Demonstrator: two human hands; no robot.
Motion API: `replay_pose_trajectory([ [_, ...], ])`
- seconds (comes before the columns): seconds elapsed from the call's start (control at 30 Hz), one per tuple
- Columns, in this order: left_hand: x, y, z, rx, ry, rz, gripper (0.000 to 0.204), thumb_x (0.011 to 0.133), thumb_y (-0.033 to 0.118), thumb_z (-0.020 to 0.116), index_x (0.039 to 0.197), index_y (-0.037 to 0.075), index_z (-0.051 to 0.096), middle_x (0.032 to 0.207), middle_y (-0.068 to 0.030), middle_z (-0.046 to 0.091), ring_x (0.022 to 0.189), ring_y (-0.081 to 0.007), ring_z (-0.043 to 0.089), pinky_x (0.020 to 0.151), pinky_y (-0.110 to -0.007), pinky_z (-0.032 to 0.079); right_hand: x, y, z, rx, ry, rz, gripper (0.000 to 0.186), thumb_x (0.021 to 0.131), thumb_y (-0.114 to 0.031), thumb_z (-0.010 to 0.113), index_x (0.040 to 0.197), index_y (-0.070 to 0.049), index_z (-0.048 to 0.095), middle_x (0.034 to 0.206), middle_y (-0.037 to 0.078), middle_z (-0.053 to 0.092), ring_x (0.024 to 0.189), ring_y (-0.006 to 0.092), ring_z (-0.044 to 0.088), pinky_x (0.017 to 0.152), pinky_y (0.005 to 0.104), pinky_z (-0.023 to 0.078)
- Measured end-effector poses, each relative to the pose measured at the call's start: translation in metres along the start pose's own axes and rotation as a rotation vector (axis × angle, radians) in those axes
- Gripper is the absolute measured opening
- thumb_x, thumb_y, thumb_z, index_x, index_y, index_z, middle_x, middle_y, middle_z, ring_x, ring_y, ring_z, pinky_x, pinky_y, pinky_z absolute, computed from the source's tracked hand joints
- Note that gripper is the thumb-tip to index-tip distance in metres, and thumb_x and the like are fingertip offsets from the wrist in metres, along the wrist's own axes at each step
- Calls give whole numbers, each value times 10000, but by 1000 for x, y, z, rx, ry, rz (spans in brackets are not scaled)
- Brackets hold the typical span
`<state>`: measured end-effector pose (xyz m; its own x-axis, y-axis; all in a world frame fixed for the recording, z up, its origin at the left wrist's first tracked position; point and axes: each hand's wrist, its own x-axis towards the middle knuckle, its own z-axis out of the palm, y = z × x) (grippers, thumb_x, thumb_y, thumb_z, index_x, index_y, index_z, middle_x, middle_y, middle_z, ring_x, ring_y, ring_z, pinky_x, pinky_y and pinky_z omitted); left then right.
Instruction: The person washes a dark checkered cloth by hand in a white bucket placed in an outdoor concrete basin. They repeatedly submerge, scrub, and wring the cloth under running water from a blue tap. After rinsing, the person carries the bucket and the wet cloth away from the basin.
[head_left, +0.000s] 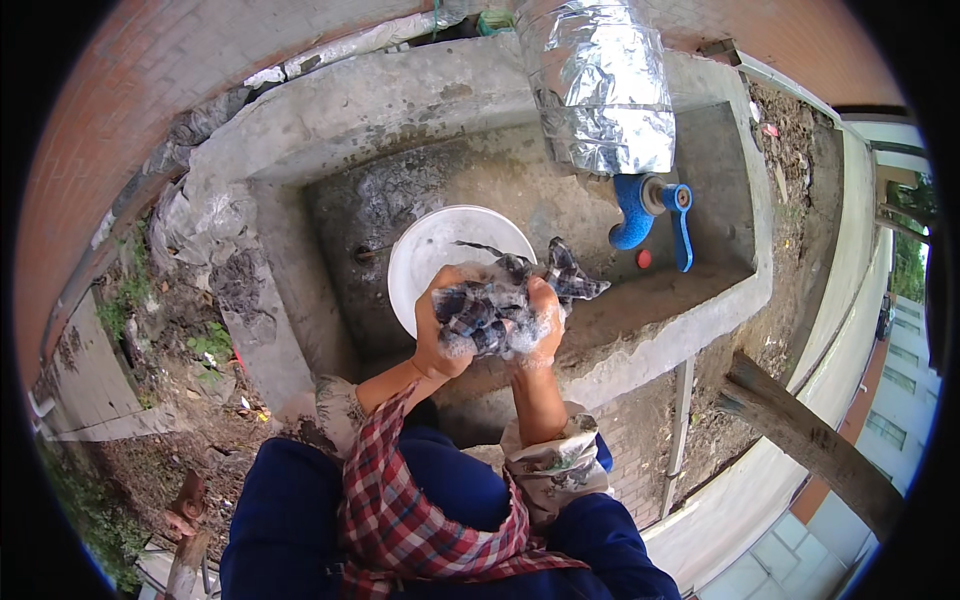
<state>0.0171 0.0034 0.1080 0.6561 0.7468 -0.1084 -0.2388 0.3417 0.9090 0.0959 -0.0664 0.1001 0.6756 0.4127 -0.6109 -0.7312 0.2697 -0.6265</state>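
A dark checked cloth [478, 308], bunched up and covered in white suds, is squeezed between my two hands. My left hand [437, 335] wraps round its left side, fingers closed. On the other side my right hand [543, 322] grips it with the thumb on top, foam over the fingers. One corner of the cloth sticks out past the right hand. Below the hands stands a white basin [415, 245], partly covered by them; a dark strip lies in it, and its contents are otherwise hard to see.
A concrete sink [330, 215] surrounds the basin. At its right hangs a blue tap [630, 210] under a foil-wrapped pipe [610, 100]. A small red round object [643, 259] lies in the sink near the tap. A wooden beam [810, 440] stands at the right, and a brick wall [150, 120] rises at the left.
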Motion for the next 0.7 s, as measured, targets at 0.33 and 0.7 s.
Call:
replay_pose_trajectory([
  [0.33,10,-60,-34,-1006,-308,-582,388,807,333,438,1045,35,510,986,-113,564,913,-206,539,821,-329,431,-11,0,-21,-522,-405,-538,639,621,-88,696,1167,-1,375,1060,84,485,950,186,474,875,345,376],
  [0.7,15,-99,-49,-242,-89,-789,282,763,264,603,942,48,589,924,-46,605,877,-147,552,762,-281,438,36,30,-44,-420,132,-272,220,715,-126,657,831,-1,517,768,17,527,673,106,474,634,259,415],
])
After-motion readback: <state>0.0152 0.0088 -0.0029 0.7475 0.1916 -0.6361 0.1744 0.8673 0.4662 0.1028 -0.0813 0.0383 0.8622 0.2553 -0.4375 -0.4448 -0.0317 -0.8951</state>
